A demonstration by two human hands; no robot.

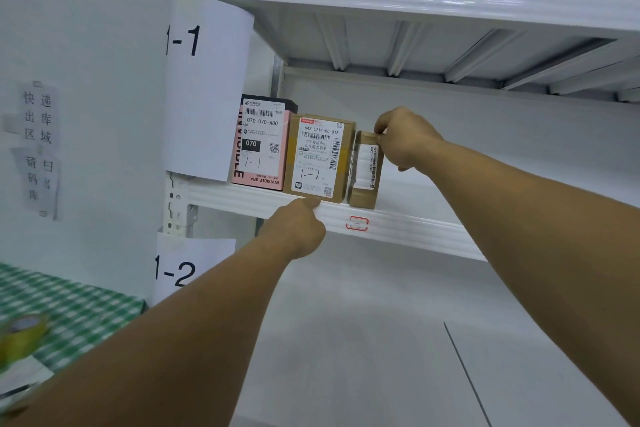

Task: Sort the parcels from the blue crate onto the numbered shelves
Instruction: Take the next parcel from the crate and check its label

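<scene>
Head view, right hand (403, 139) pinching small parcel (365, 170), sign (204, 90) "1-1"

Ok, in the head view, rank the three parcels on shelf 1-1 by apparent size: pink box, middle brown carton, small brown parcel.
1. Pink box and middle brown carton: look alike, no ranking.
2. Small brown parcel, pinched by the right hand, turned partly edge-on: clearly smallest.

Tape roll (21, 334) blurred, small parcel (362, 198) label unreadable
</scene>
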